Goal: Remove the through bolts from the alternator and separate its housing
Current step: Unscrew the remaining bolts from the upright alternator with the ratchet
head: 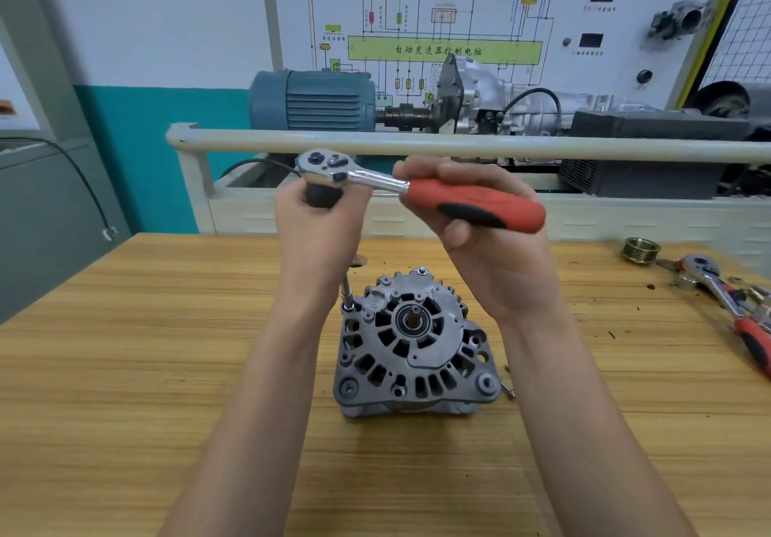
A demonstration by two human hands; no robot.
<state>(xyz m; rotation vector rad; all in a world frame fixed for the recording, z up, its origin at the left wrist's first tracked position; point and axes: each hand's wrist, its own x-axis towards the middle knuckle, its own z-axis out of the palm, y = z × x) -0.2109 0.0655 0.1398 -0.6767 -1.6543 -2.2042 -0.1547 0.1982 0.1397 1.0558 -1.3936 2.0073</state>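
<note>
A grey alternator (413,344) stands on the wooden bench (167,348) with its shaft end facing up. A ratchet wrench (417,190) with a red and black handle is held above it. My right hand (488,236) grips the handle. My left hand (317,223) grips the black extension just under the ratchet head (323,165). The extension's thin lower end (347,294) comes out below my left hand and sits on a through bolt at the housing's upper left edge. Another bolt head (421,271) shows at the housing's far edge.
A small loose bolt (508,390) lies on the bench right of the alternator. A ribbed pulley (641,250) and a second red-handled ratchet (730,303) lie at the far right. A white rail (459,144) and a training rig with a blue motor (311,100) stand behind the bench.
</note>
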